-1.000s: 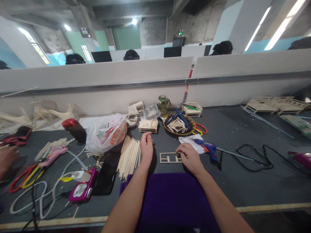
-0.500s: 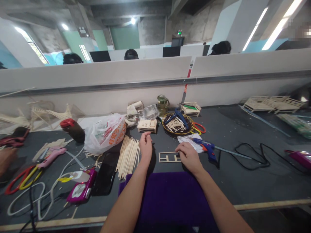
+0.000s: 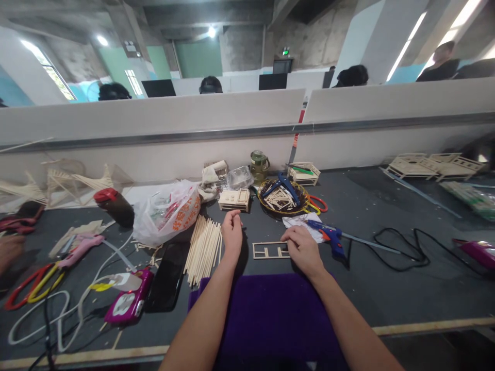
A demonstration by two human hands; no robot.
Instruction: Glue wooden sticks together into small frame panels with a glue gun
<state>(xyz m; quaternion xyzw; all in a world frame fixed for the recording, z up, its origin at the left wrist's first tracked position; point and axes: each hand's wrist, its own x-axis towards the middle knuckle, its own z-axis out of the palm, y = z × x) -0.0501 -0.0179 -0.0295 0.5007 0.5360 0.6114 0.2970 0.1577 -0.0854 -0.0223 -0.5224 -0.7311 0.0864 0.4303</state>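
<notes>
My left hand rests on the dark table with its fingers curled shut beside a pile of thin wooden sticks; nothing shows in it. My right hand lies with bent fingers pressing on the right end of a small flat wooden frame that lies on the table. A blue glue gun lies just right of that hand on a piece of white paper. A purple cloth covers the table between my forearms.
Behind the hands stand a small wooden model, a round basket of sticks, a plastic bag and a glass jar. At left lie a black phone, a pink power strip, scissors, white cables. Another person's hand is at far left.
Both hands stay almost where they were. The view has shifted slightly, and the hand at the far left has drawn a little further out of view.
</notes>
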